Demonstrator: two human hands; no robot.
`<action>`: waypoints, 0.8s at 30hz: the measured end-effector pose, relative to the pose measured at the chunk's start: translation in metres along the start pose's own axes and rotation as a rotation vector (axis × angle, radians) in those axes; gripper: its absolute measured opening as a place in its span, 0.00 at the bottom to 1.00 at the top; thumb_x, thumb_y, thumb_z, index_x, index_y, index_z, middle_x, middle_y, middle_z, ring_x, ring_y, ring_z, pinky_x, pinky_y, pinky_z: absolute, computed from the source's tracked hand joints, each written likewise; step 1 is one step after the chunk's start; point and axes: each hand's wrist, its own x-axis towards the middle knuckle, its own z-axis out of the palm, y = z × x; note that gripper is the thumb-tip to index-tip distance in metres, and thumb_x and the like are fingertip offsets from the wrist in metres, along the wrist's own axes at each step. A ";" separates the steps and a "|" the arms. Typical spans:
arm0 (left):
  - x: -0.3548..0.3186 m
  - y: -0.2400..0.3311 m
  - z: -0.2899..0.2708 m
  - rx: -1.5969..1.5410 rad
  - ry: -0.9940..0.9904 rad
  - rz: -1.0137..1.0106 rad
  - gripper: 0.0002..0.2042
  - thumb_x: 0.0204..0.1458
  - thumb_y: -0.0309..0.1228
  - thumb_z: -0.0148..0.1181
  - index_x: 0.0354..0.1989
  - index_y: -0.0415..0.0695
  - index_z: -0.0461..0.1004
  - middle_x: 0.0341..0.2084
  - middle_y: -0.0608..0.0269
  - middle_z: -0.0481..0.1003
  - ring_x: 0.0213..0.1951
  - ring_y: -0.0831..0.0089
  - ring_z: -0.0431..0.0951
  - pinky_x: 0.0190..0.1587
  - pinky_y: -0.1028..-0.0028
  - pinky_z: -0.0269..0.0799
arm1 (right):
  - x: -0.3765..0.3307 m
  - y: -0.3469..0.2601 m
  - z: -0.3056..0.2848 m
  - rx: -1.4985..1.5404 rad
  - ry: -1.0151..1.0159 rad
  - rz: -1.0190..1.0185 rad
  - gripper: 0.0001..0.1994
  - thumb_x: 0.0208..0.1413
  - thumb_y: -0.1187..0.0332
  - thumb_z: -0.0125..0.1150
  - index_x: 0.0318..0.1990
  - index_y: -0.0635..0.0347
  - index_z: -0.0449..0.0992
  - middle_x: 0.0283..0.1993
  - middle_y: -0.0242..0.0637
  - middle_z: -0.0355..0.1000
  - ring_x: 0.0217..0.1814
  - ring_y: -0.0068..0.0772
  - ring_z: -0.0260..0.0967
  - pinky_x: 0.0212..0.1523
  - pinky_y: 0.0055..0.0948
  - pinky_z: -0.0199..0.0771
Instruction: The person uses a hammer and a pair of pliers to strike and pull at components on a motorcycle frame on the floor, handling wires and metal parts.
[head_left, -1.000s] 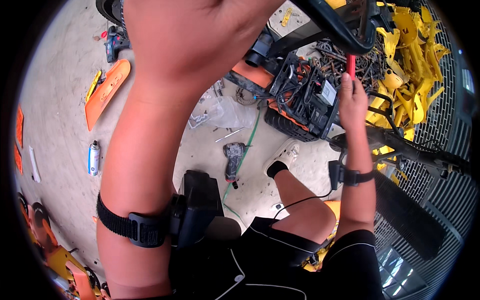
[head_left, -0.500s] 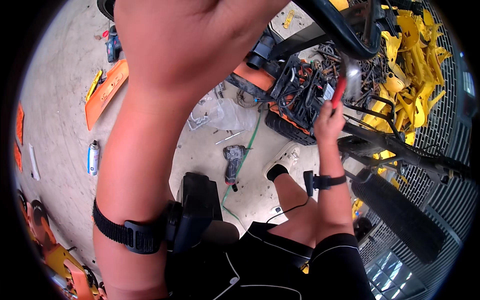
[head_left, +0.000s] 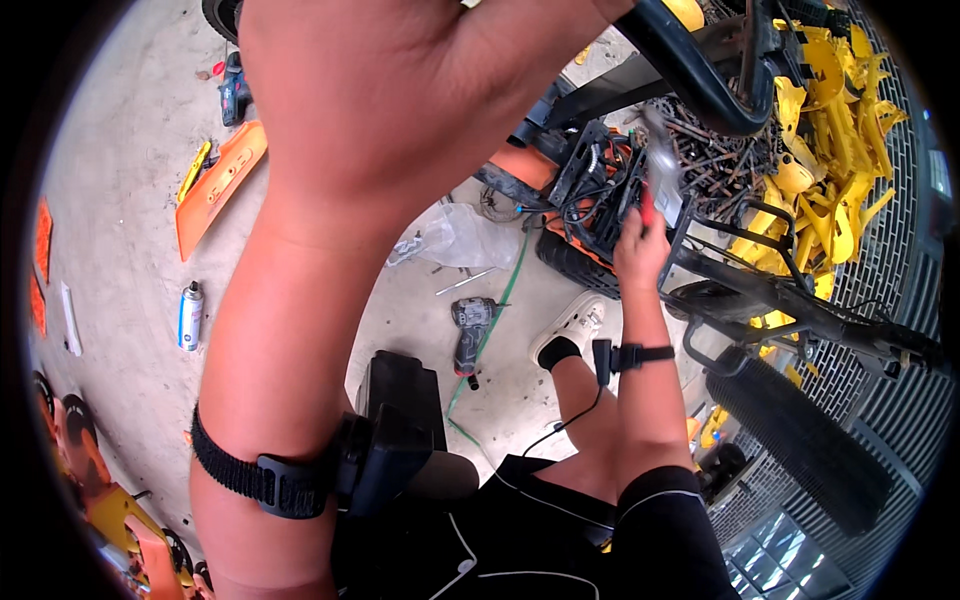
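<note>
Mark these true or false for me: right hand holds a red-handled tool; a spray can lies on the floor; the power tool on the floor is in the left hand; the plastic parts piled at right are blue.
1. The right hand holds a red-handled tool at the black battery tray. True.
2. A spray can lies on the concrete floor. True.
3. The power tool is in the left hand. False: it lies on the floor, untouched; that hand is raised near the black frame tube.
4. The plastic parts are blue. False: yellow.
</note>
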 end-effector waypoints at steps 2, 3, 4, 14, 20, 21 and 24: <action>0.001 0.001 0.001 -0.002 -0.008 0.000 0.02 0.61 0.18 0.57 0.38 0.37 0.73 0.30 0.64 0.72 0.30 0.79 0.69 0.34 0.78 0.63 | 0.027 -0.010 0.009 -0.366 -0.224 0.212 0.22 0.67 0.48 0.55 0.44 0.62 0.75 0.33 0.60 0.78 0.39 0.70 0.76 0.40 0.56 0.75; 0.000 0.001 0.000 0.006 -0.006 0.000 0.02 0.61 0.18 0.57 0.38 0.37 0.73 0.30 0.64 0.72 0.30 0.79 0.69 0.34 0.78 0.63 | 0.036 -0.016 0.004 -0.282 -0.163 0.223 0.26 0.67 0.43 0.51 0.43 0.63 0.75 0.32 0.63 0.77 0.38 0.71 0.75 0.39 0.61 0.74; -0.001 0.001 0.000 0.003 -0.006 -0.002 0.02 0.61 0.18 0.57 0.38 0.37 0.73 0.30 0.64 0.72 0.30 0.79 0.69 0.34 0.78 0.63 | 0.039 -0.016 0.001 -0.259 -0.088 0.191 0.26 0.68 0.44 0.51 0.41 0.63 0.75 0.30 0.61 0.77 0.36 0.70 0.75 0.36 0.59 0.73; 0.002 -0.003 -0.005 0.013 -0.005 0.022 0.02 0.61 0.17 0.57 0.37 0.37 0.73 0.30 0.64 0.72 0.30 0.79 0.68 0.33 0.78 0.63 | -0.012 -0.015 0.001 0.129 0.212 -0.111 0.15 0.65 0.58 0.62 0.41 0.62 0.73 0.26 0.50 0.75 0.30 0.57 0.77 0.33 0.41 0.75; 0.004 -0.007 -0.003 -0.045 0.017 0.041 0.02 0.60 0.17 0.57 0.37 0.37 0.73 0.30 0.64 0.72 0.30 0.77 0.69 0.34 0.77 0.63 | 0.016 -0.015 -0.001 -0.179 -0.006 0.313 0.26 0.67 0.45 0.53 0.41 0.65 0.77 0.32 0.62 0.77 0.36 0.69 0.76 0.37 0.54 0.75; 0.000 -0.008 -0.004 -0.057 0.035 0.035 0.02 0.60 0.17 0.57 0.37 0.37 0.74 0.31 0.63 0.72 0.31 0.77 0.69 0.34 0.77 0.64 | 0.013 -0.028 -0.012 -0.112 -0.013 0.328 0.26 0.68 0.46 0.53 0.41 0.66 0.76 0.29 0.59 0.77 0.32 0.65 0.75 0.35 0.50 0.74; 0.001 -0.006 -0.005 -0.012 0.072 0.032 0.02 0.60 0.17 0.57 0.38 0.37 0.74 0.32 0.62 0.72 0.32 0.76 0.70 0.36 0.76 0.65 | 0.004 -0.048 -0.030 0.024 0.067 0.249 0.21 0.69 0.51 0.55 0.40 0.65 0.74 0.27 0.52 0.75 0.26 0.56 0.72 0.30 0.43 0.70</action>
